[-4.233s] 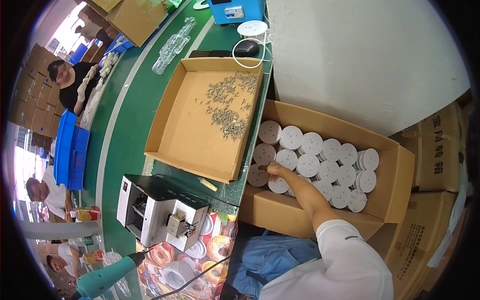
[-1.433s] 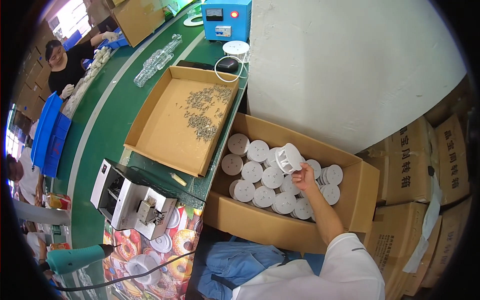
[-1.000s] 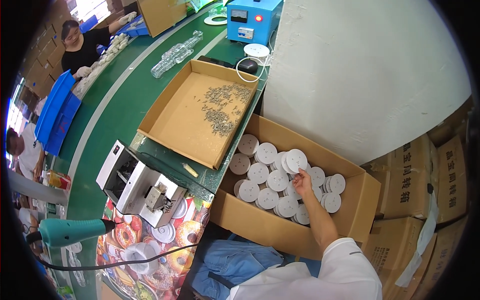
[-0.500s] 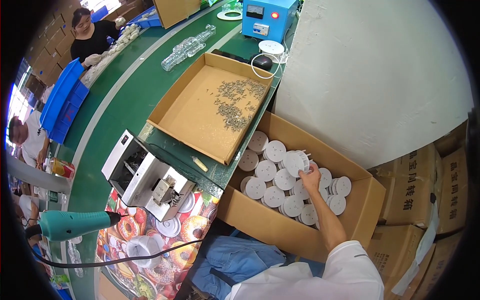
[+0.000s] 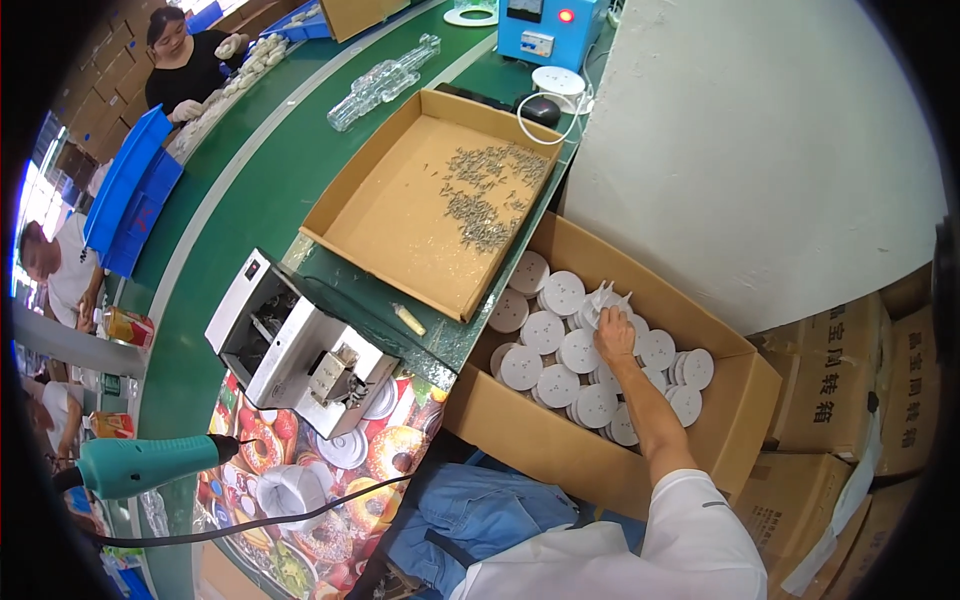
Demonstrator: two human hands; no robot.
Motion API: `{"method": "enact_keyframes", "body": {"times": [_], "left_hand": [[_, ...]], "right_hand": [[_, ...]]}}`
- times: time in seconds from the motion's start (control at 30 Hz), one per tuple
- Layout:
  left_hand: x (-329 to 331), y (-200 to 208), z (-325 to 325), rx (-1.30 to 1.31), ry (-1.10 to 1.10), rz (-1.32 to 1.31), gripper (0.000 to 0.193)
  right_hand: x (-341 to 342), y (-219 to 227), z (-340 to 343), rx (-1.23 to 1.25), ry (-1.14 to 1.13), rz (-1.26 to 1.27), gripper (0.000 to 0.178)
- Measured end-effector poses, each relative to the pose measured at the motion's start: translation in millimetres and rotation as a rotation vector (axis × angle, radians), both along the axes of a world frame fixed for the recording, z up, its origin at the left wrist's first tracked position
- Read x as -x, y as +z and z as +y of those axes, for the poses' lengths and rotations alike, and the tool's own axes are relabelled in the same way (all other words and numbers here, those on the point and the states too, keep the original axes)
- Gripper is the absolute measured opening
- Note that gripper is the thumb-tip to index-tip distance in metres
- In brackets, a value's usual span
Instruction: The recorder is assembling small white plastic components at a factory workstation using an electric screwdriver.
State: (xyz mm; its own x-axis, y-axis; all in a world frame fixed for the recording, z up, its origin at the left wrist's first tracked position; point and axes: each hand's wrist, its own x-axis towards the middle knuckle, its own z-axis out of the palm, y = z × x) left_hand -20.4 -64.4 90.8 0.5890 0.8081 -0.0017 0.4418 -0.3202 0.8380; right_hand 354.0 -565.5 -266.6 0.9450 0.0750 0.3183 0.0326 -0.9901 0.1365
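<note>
My right hand (image 5: 615,336) reaches into a large cardboard box (image 5: 715,420) on the right. Its fingers are closed on a white round plastic part (image 5: 598,300) whose short prongs show beyond the fingertips; the hand hides some of it. Stacks of white discs with small holes (image 5: 558,384) fill the box around the hand. My left hand is out of view.
A shallow cardboard tray (image 5: 385,190) of loose screws (image 5: 480,205) lies on the green bench. Nearby are a white machine (image 5: 300,345), a teal electric screwdriver (image 5: 150,466) with a cable, and a blue power unit (image 5: 545,35). Cartons (image 5: 825,370) stand right; co-workers sit across.
The white part I held up facing me is now tilted and lower among the stacks, slightly left, with my fingers over it. The whole view has shifted a little.
</note>
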Motion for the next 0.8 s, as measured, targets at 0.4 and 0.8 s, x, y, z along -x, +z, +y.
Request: {"method": "enact_keyframes", "body": {"times": [0.4, 0.8], "left_hand": [[8, -13, 4, 0.021, 0.011, 0.053, 0.028], [-6, -19, 8, 0.013, -0.022, 0.08, 0.029]], "right_hand": [[18, -23, 20, -0.061, -0.063, -0.017, 0.042], [2, -3, 115, -0.34, 0.775, 0.175, 0.039]]}}
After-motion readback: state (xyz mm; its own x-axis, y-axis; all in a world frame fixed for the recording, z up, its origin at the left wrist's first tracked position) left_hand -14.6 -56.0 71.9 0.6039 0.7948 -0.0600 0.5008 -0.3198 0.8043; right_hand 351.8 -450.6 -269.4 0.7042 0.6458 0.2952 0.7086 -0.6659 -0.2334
